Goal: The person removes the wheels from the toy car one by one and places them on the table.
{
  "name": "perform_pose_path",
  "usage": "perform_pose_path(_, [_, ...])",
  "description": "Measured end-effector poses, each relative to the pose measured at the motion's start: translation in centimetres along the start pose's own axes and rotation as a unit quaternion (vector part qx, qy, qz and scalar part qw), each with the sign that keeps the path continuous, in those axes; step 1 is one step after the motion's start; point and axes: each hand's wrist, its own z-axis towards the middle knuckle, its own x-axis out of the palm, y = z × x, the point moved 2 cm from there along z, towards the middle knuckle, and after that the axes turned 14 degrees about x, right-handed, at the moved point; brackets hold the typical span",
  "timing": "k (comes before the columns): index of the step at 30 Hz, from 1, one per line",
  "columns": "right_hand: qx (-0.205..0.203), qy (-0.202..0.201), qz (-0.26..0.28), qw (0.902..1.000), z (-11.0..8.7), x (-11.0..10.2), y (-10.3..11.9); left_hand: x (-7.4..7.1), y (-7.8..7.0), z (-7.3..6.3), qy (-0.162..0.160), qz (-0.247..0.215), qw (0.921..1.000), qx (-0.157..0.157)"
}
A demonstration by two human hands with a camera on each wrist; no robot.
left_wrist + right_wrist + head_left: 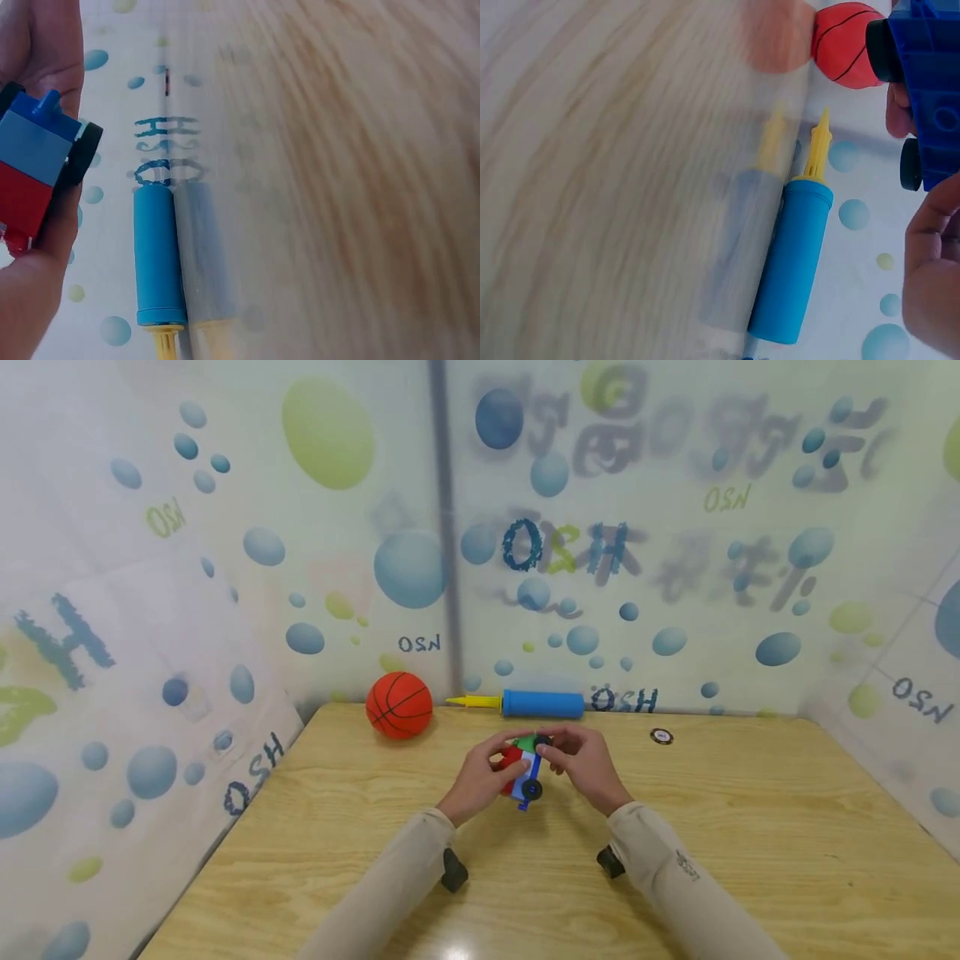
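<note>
A small toy car (529, 760) of building blocks is up between both hands over the table, tipped on its side. It has red, green and light-blue blocks on a dark-blue base with black wheels. My left hand (482, 775) grips its block side, the thumb across the light-blue block. At the far end, my right hand (588, 766) pinches the car by a black wheel. The left wrist view shows the light-blue and red blocks of the car (34, 150). From the right wrist, the ribbed blue underside of the car (934, 90) shows, with fingers at its lower end.
Along the back of the wooden table (360, 860) lie a red basketball (399, 705) and a blue hand pump (543, 704) with a yellow nozzle. A small round chip (662, 737) lies to their right. Printed sheets with bubbles form walls behind and on both sides.
</note>
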Motion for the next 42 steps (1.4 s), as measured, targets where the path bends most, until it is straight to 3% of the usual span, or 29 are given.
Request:
perform_pose_path(5, [0.027,0.025,0.042,0.9985,0.1,0.0,0.5,-0.1,-0.2,0.0,-0.002,-0.039,0.9993,-0.001])
perform_pose_path(9, [0.047,0.04,0.074,0.9953,0.1,-0.1,0.7,0.0,-0.4,0.0,0.012,-0.086,0.9959,-0.025])
perform_pose_path(14, [0.051,0.053,0.085,0.9937,0.1,-0.1,0.9,0.1,-0.1,0.0,0.051,-0.198,0.9764,-0.07])
perform_pose_path(20, [0.057,0.052,0.071,0.9945,0.1,-0.2,1.1,0.0,-0.4,0.0,0.092,-0.245,0.962,-0.078])
perform_pose_path(24, [0.052,0.068,0.046,0.9953,-0.1,-0.5,1.5,0.0,-0.5,0.1,0.103,-0.244,0.9621,-0.064])
perform_pose_path(31, [0.026,0.111,-0.022,0.9933,-0.2,-1.7,2.0,0.4,-0.5,0.2,0.101,-0.136,0.9855,-0.002])
perform_pose_path(35, [0.023,0.117,-0.043,0.992,-0.1,-1.8,1.9,0.6,-0.7,0.1,0.104,-0.106,0.9888,0.014])
perform_pose_path(42, [0.024,0.097,-0.025,0.9947,-0.3,-1.3,1.8,0.6,-0.8,-0.2,0.102,-0.099,0.9898,0.008])
